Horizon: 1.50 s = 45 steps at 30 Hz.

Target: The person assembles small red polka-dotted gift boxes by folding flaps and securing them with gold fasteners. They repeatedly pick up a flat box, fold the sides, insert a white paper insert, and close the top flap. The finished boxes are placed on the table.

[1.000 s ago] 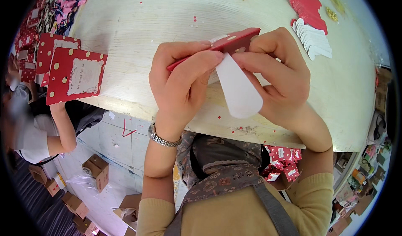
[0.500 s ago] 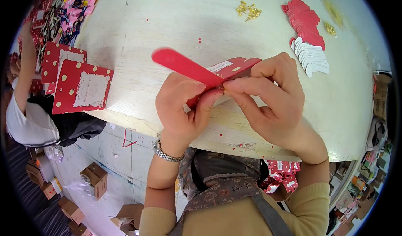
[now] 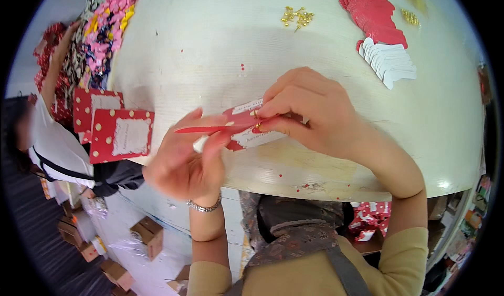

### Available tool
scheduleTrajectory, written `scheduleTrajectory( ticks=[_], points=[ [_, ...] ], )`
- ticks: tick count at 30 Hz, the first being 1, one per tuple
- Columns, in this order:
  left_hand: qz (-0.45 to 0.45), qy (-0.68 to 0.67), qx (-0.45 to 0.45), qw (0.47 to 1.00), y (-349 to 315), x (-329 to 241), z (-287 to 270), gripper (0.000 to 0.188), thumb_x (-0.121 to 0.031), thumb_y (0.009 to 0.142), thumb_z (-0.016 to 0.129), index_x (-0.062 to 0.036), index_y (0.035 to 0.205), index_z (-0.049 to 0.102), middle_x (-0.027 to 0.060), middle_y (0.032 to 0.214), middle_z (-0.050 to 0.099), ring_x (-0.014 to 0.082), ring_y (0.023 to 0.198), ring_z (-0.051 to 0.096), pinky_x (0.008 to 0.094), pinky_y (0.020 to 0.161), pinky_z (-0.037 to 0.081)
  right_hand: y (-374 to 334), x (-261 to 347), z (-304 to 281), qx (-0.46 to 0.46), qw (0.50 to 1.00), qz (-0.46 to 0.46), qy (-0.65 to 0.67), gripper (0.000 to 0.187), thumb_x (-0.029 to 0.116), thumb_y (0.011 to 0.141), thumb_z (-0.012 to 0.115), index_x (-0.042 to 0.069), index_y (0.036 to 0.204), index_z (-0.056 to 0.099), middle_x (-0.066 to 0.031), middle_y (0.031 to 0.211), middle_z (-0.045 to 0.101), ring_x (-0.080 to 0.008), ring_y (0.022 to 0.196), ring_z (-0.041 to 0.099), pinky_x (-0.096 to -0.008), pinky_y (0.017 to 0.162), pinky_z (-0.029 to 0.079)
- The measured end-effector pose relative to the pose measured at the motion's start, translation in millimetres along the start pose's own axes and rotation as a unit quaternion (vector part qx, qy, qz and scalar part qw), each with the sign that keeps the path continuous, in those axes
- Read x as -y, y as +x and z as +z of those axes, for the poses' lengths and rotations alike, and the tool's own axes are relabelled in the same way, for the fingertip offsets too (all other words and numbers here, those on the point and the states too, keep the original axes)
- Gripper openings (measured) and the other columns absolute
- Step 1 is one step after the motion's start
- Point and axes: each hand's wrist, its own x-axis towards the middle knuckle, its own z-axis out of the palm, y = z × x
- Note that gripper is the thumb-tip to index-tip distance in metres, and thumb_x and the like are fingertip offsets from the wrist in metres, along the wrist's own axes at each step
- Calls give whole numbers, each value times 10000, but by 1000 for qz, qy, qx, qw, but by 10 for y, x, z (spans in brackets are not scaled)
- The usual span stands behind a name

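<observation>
**Hands fit a gold pin to a red dotted card at the table edge**

Fingers of the right hand point(image 3: 310, 112) pinch a small gold pin point(image 3: 258, 126) against a red card point(image 3: 247, 125) with white dots and a white label, held just above the near edge of the table point(image 3: 210, 49). The left hand point(image 3: 186, 159), blurred, grips the card's left end, a thin red strip point(image 3: 202, 129) jutting out between its fingers. The pin looks only part seated, so this piece seems unfinished. Two finished-looking cards point(image 3: 122, 134) lie at the left edge, touching; a heap of loose pins point(image 3: 297, 16) and stacks of red cutouts point(image 3: 375, 15) and white cutouts point(image 3: 388, 62) wait at the far side, suggesting much is left. The surface is pale, worn wood flecked with red specks. Another person point(image 3: 47, 138) works at left; cardboard boxes point(image 3: 149, 235) sit on the floor below.
</observation>
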Motion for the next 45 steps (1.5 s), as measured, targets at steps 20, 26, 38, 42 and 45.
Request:
scheduleTrajectory(
  ticks=[20,26,38,42,45],
  points=[
    [-259,0,224,939,418,-173,-20,116,22,844,629,56,952,653,131,895,691,157,792,645,258,701,511,-96,-2,78,-77,997,-15,-7,156,134,730,739,81,816,620,-23,776,616,-205,708,600,-376,758,505],
    [-307,-13,227,924,421,-208,-7,161,-88,891,629,60,943,591,181,906,681,222,811,679,292,751,547,-94,-7,109,-106,994,-13,14,172,107,712,727,73,766,568,-50,682,570,-242,651,583,-360,667,489],
    [-213,-86,297,927,441,-18,-54,157,64,795,603,23,934,663,178,955,670,192,799,659,259,657,532,-84,78,77,-100,994,43,21,181,107,724,723,73,779,553,-43,681,552,-241,622,570,-358,603,472],
    [-131,-79,288,945,414,-35,-33,209,71,728,657,0,924,670,150,946,619,232,780,666,289,640,542,-81,127,85,-90,995,46,-9,148,113,731,702,85,783,567,-30,731,563,-215,634,575,-336,567,452],
    [-127,-83,258,954,272,2,-46,247,76,670,700,-9,899,661,114,929,566,245,794,667,299,651,548,-104,124,132,-89,996,9,-31,121,103,728,684,90,785,578,-21,745,562,-192,630,571,-314,541,435]
  ],
)
